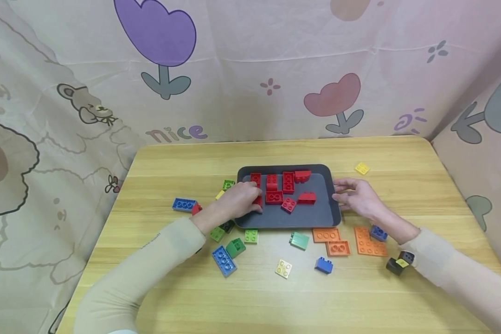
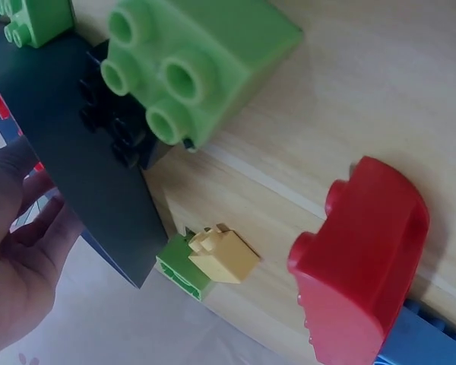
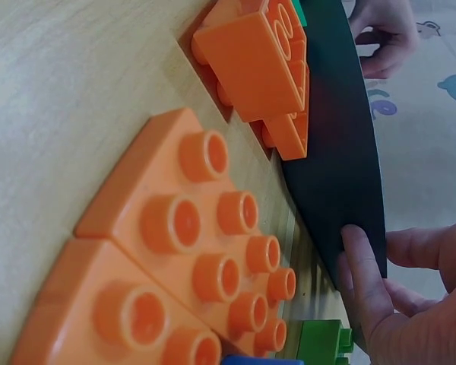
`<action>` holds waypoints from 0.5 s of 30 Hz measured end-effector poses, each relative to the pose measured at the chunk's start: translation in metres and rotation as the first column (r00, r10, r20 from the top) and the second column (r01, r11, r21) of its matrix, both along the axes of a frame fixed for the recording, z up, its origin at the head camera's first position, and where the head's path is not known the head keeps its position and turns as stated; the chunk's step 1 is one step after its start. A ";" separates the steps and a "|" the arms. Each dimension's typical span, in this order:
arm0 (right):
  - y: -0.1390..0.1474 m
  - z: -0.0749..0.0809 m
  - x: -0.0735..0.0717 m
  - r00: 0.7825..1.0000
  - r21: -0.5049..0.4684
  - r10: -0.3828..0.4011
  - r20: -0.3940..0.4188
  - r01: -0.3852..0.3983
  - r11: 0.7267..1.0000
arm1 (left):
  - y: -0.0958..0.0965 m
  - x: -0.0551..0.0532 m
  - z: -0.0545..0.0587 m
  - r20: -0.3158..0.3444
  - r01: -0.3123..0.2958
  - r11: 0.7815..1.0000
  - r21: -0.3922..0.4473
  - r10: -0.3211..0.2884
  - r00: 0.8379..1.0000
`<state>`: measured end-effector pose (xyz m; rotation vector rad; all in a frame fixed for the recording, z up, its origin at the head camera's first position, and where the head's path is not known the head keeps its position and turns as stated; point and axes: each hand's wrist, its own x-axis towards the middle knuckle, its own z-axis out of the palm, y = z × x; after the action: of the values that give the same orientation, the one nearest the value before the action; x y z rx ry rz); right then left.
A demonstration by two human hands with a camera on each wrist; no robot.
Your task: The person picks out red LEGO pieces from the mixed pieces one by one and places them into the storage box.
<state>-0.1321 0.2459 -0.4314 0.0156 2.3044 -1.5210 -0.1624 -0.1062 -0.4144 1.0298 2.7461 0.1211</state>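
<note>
My left hand (image 1: 244,199) reaches over the left rim of a dark grey tray (image 1: 317,214). Its curled fingers and thumb grip a red toy brick (image 1: 257,201), partly hidden by the hand. Several other red bricks (image 1: 288,182) lie inside the tray, some studs up, others on their sides or turned over. At the tray's right end my right hand (image 1: 359,198) pinches the rim. In the right wrist view one finger (image 3: 363,266) lies flat along the tray's outer wall, while the thumb side meets the rim.
Orange bricks (image 1: 369,242) and a blue brick (image 1: 324,265) lie in front of the tray. Green bricks (image 1: 235,247), blue bricks (image 1: 184,204) and a red curved brick (image 2: 365,258) lie about its left side. A yellow brick (image 1: 362,168) sits at the back right.
</note>
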 end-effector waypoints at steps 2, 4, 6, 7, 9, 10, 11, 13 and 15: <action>0.000 0.000 0.000 1.000 0.001 0.000 0.001 0.000 1.000 | 0.000 0.000 0.000 -0.003 0.005 1.000 0.001 -0.005 1.000; 0.000 -0.001 0.000 1.000 0.002 -0.002 0.002 0.002 1.000 | 0.000 0.000 -0.001 -0.004 0.009 1.000 0.003 -0.009 1.000; 0.000 -0.001 0.000 1.000 0.003 -0.001 0.000 0.001 1.000 | 0.000 0.000 -0.001 -0.008 0.011 1.000 0.002 -0.011 1.000; -0.001 -0.001 0.000 1.000 0.003 -0.002 0.001 0.002 1.000 | 0.000 0.000 -0.002 -0.011 0.013 1.000 0.002 -0.013 1.000; -0.001 -0.001 0.000 1.000 0.002 -0.004 0.003 0.004 1.000 | 0.000 0.000 -0.002 -0.023 0.014 1.000 0.001 -0.014 1.000; -0.001 -0.002 0.000 1.000 0.001 -0.004 0.004 0.004 1.000 | 0.000 0.000 -0.002 -0.028 0.014 1.000 0.000 -0.014 1.000; 0.000 -0.002 0.000 1.000 0.001 -0.004 0.003 0.004 1.000 | -0.001 0.000 -0.003 -0.033 0.013 1.000 -0.001 -0.013 0.999; -0.001 -0.002 0.000 1.000 0.001 -0.006 0.006 0.006 1.000 | -0.001 0.000 -0.003 -0.038 0.009 1.000 -0.002 -0.009 0.999; 0.000 -0.001 0.000 1.000 0.003 -0.005 0.007 0.005 1.000 | -0.001 0.000 -0.002 -0.037 0.004 1.000 -0.005 -0.004 0.999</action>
<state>-0.1323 0.2458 -0.4329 0.0269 2.3029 -1.5172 -0.1628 -0.1071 -0.4166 1.0465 2.7757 0.0948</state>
